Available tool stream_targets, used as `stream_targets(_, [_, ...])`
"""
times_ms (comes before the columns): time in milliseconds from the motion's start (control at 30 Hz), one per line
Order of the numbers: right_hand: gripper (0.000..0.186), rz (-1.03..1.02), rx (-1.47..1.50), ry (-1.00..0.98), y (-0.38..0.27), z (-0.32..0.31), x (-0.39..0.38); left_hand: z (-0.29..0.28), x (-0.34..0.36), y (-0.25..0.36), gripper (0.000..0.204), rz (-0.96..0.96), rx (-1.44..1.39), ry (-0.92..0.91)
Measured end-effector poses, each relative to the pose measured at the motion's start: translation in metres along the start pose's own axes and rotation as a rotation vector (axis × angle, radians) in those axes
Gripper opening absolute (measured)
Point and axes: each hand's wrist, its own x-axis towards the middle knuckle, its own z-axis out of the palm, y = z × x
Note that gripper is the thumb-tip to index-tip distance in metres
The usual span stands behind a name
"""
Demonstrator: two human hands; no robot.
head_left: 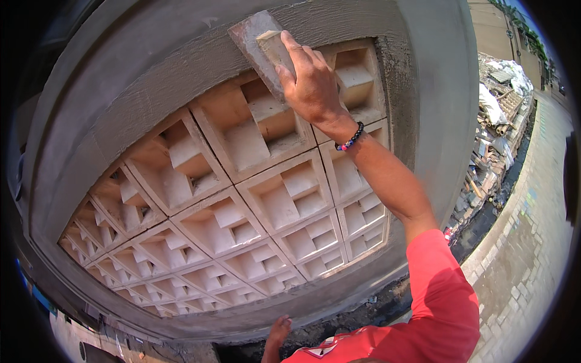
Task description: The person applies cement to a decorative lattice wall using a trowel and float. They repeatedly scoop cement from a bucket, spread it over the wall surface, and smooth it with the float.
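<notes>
My right hand [311, 81] is closed round the pale wooden handle of a plastering float [249, 37]. The float's flat, mortar-stained board lies tilted against the damp grey plaster band [175, 69] above the block screen. Its lower end overlaps the top edge of a pale breeze-block panel [278, 196], which is set in the wall as a grid of square hollow blocks. Low in front of my body, well away from the wall's top, is my left hand [279, 330]. Its fingers look loosely apart and I see nothing in them.
Smooth grey plaster [445, 103] frames the panel on the right. Beyond it lies a heap of rubble [493, 136] with white sacks and broken pieces. A dark ditch [484, 224] runs beside a paved lane [526, 266]. Dark, wet-looking ground [369, 305] lies at the wall's foot.
</notes>
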Motion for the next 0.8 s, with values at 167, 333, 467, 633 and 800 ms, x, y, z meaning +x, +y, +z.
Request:
stream_targets(167, [0.058,-0.231,0.114,-0.071,-0.022,-0.009,-0.026,-0.003,-0.002,0.007,0.044,0.0,-0.062,-0.033])
stream_targets(333, [0.051,0.229,-0.069,0.319,0.097,-0.081,0.02,-0.007,-0.009,-0.022,0.042,-0.001,-0.174,0.047])
stream_targets(467, [0.052,0.309,-0.208,0.304,0.157,-0.092,0.033,-0.012,-0.004,-0.056,0.037,-0.052,-0.18,0.006])
stream_targets(633, [0.051,0.282,-0.126,0.164,0.073,-0.038,0.026,-0.015,-0.012,-0.069,0.036,0.061,-0.155,0.064])
stream_targets(800, [0.05,0.042,-0.125,0.145,-0.016,0.029,0.023,-0.009,-0.024,-0.053,0.037,0.084,-0.269,0.116])
